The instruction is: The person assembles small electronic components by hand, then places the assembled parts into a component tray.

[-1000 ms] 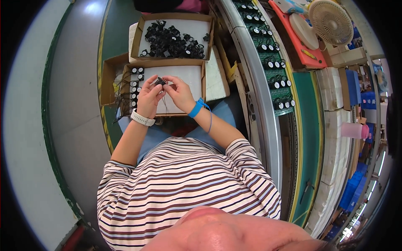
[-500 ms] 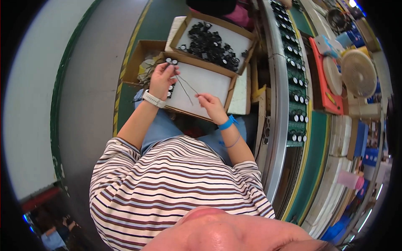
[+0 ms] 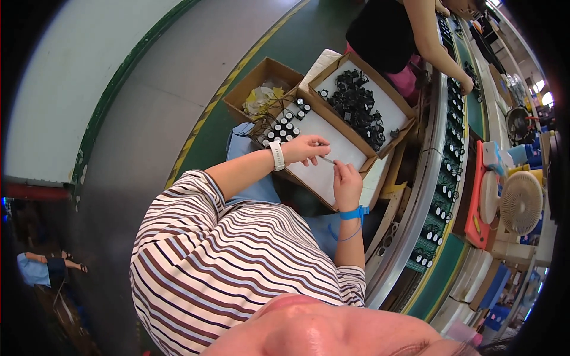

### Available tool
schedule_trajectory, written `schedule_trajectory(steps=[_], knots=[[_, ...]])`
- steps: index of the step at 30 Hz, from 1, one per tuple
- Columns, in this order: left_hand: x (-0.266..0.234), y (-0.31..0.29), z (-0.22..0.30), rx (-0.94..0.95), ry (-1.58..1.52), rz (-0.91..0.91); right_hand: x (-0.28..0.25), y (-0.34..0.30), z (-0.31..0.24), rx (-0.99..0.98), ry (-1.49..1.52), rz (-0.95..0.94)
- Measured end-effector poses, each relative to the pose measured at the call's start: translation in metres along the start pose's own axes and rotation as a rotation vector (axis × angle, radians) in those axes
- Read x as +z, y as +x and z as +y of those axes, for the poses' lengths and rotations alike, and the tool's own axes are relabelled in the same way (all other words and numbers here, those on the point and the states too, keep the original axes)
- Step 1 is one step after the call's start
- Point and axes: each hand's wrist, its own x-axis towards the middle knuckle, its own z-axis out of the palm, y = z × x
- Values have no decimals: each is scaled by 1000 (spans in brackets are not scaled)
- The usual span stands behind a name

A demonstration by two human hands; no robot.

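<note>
Over the near cardboard box with a white liner, my two hands are close together. A short stretch of thin cable runs between their fingertips. My left hand, with a white watch on the wrist, is closed around one part of it. My right hand, with a blue band on the wrist, pinches the other part. At the box's left side stand several small black parts with round white faces, their dark wires trailing leftward. Whether the cable joins one of these parts cannot be made out.
Beyond is another cardboard box holding a heap of black wired parts. A carton with yellowish bags stands at the left. Along the right runs a conveyor carrying similar parts, where a co-worker's arm reaches over.
My view has turned, so boxes and conveyor appear tilted. My left hand has moved from the white-faced parts toward my right hand. The long dangling cables no longer show between them.
</note>
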Motion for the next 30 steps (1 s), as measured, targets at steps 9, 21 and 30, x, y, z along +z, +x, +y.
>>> schedule_trajectory(steps=[9, 21, 30], knots=[[-27, 19, -6, 102, -135, 243, -8, -14, 0, 246, 272, -24], [-9, 26, -34, 68, -339, 160, -19, -28, 13, 681, 1612, -321], [51, -4, -51, 36, -53, -66, 4, -8, 48, 790, 1683, 349]])
